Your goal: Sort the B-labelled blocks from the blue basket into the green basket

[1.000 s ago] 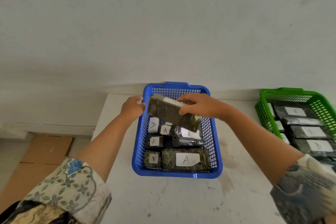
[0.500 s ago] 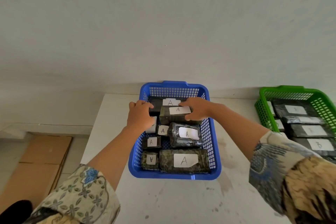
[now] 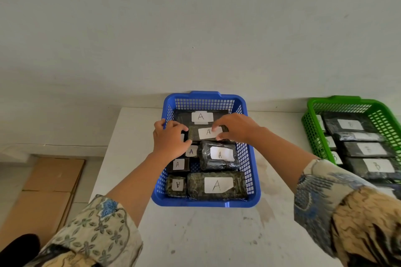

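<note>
The blue basket stands in the middle of the table and holds several dark wrapped blocks with white A labels. Both hands reach into its far half. My left hand grips the left end of a dark A-labelled block. My right hand holds that block's right end, fingertips on its label. Another A block lies behind it, a shiny wrapped one in front. The green basket at the right edge holds several dark blocks, one showing a B label.
The white table ends on the left, with brown cardboard on the floor beyond it. A plain wall rises right behind both baskets. Bare tabletop lies between the two baskets and in front of the blue one.
A second ago both hands held the dark block tilted above the blue basket. They have lowered it into the basket's far half, where it now lies flat with its A label up.
</note>
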